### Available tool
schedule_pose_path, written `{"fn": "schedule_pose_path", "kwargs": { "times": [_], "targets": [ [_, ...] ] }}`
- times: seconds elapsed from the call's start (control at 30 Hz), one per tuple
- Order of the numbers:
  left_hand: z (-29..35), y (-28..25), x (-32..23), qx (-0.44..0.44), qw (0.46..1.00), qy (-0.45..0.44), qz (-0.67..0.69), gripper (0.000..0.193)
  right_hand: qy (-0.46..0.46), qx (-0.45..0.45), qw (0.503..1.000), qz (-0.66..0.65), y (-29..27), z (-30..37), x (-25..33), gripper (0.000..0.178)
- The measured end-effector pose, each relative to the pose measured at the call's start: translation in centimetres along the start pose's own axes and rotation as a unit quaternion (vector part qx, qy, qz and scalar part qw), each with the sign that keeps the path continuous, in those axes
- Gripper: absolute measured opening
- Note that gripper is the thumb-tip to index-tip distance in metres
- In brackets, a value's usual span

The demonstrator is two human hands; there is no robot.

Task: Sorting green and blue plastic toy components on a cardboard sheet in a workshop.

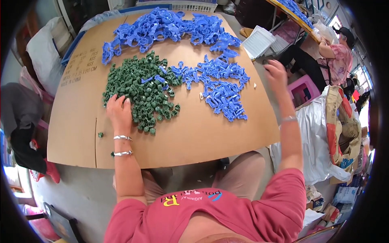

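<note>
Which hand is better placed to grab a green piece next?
Probably the left hand: it is at the left edge of the green pile, while the right hand appears past the cardboard's right edge, with blue pieces in between.

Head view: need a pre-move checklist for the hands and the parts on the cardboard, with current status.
1. Left hand at the green pile: ok, at its left edge.
2. Left hand's grip on a part: cannot tell, fingertips point away.
3. Right hand empty: cannot tell, it is raised past the right edge of the cardboard.
4. Green pile free of blue: not ok, blue pieces lie on it.
5. All green parts together: not ok, a stray green part sits apart, lower left.
</note>
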State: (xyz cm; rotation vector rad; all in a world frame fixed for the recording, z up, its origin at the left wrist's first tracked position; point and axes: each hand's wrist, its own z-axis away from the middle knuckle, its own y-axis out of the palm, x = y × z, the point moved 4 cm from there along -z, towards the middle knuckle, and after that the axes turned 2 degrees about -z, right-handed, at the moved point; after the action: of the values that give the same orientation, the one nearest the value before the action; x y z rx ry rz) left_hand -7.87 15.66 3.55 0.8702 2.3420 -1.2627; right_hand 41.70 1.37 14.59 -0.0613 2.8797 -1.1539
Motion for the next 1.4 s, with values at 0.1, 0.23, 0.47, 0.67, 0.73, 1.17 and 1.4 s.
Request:
{"fn": "schedule_pose_path", "kwargs": {
  "times": [0.1, 0.23, 0.47, 0.67, 0.73, 1.17, 1.4],
  "targets": [
    [0.1, 0.1, -0.1, 0.007, 1.0, -0.007, 0.009, 0.023, 0.108, 0.039, 0.993, 0.03, 8.8, -3.4, -0.7, 0.041],
    [0.1, -0.5, -0.4, 0.017, 1.0, -0.016, 0.001, 0.024, 0.228, 0.259, 0.934, 0.091, 13.4, -8.3, 3.1, 0.086],
    [0.2, 0.1, -0.3, 0.019, 0.999, -0.016, 0.048, 0.021, 0.375, 0.216, 0.901, -0.014, 17.9, -12.1, -0.5, 0.1],
    [0.4, 0.1, -0.6, 0.032, 0.998, -0.017, 0.042, 0.02, 0.355, 0.259, 0.898, -0.031, 22.3, -11.5, -4.5, 0.099],
    [0.6, 0.4, -0.5, 0.036, 0.998, 0.003, 0.053, 0.021, 0.322, 0.247, 0.906, -0.12, 22.8, -11.5, -5.2, 0.097],
    [0.5, 0.4, -0.9, 0.039, 0.996, -0.012, 0.074, 0.022, 0.275, 0.225, 0.925, -0.135, 24.7, -11.3, -6.7, 0.068],
    [0.5, 0.1, -0.9, 0.027, 0.997, -0.012, 0.077, 0.021, 0.289, 0.162, 0.942, -0.048, 23.8, -10.6, -4.8, 0.07]
  ]
}}
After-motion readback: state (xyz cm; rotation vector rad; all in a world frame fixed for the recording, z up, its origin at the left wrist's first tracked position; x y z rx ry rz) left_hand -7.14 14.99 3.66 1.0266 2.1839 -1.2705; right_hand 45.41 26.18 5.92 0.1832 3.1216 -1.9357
